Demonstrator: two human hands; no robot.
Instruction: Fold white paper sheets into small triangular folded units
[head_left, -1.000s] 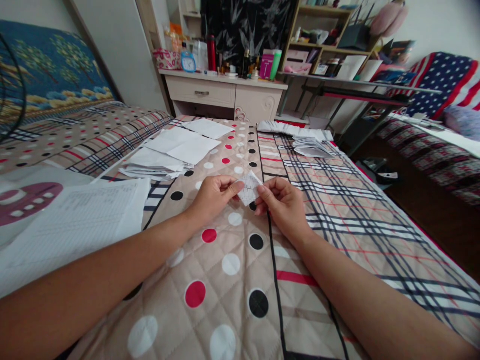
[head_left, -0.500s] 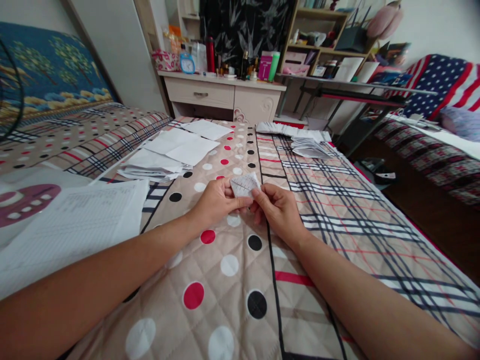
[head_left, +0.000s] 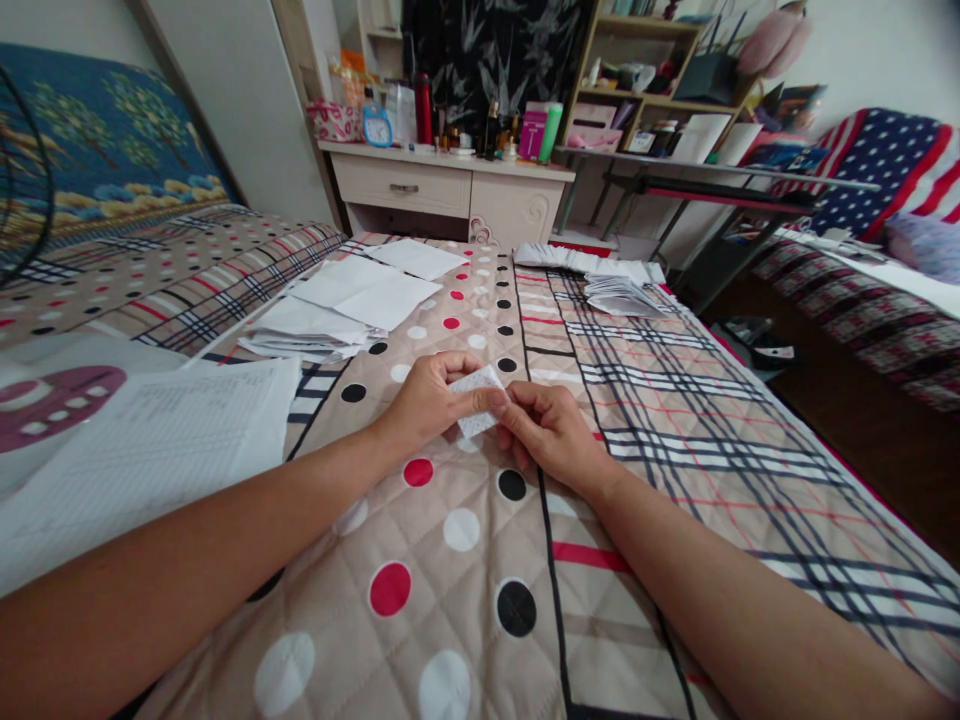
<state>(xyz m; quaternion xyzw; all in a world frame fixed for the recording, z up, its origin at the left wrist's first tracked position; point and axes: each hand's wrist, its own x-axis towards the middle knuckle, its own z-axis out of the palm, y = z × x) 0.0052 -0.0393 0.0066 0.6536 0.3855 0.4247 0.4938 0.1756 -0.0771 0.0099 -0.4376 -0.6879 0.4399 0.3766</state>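
A small folded piece of paper, white with faint grey print, is between my two hands above the bedspread. My left hand grips it from the left, thumb laid across its face and fingers behind. At its right edge, my right hand pinches the paper between thumb and curled fingers. Some of the fingertips are hidden behind the paper and the thumbs. Beneath both hands lies the quilted bedspread with red, white and black dots.
Loose white sheets lie in a pile at the left, beyond a stack of printed pages. Folded papers sit at the far right beside a long row of folded paper strips. A dresser stands past the bed.
The folded paper has turned and tilted in my hands, and my left thumb now lies across it. My right hand has dropped slightly and still pinches its edge.
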